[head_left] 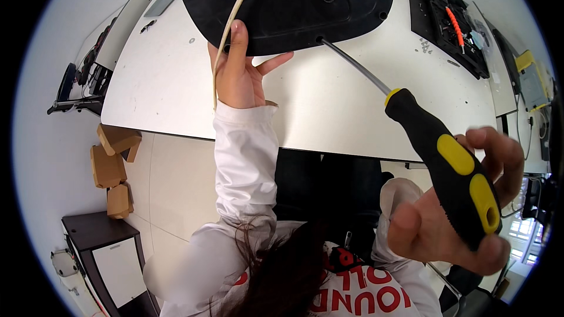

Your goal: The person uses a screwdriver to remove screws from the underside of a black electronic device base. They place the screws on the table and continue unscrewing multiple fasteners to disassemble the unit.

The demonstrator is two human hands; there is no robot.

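Observation:
My left hand [238, 73] grips the near edge of a black plastic device base [282, 9], its thumb on the underside that faces me and other fingers behind. A cream cable [235, 12] runs across the base and down along the left wrist. My right hand [452, 217] is loosely curled at the handle of a black-and-yellow screwdriver [426, 135], with some fingers lifted off its sides. The screwdriver slants up and left, its metal tip at a hole near the base's lower edge. Whether a screw sits in that hole cannot be seen.
Below the base lies a white table [158, 82]. At its far right are an open black tool case [452, 23], an orange-handled tool [455, 26] and several small screws [424, 46]. Cardboard boxes [108, 164] and a dark cabinet [106, 258] stand on the floor at left.

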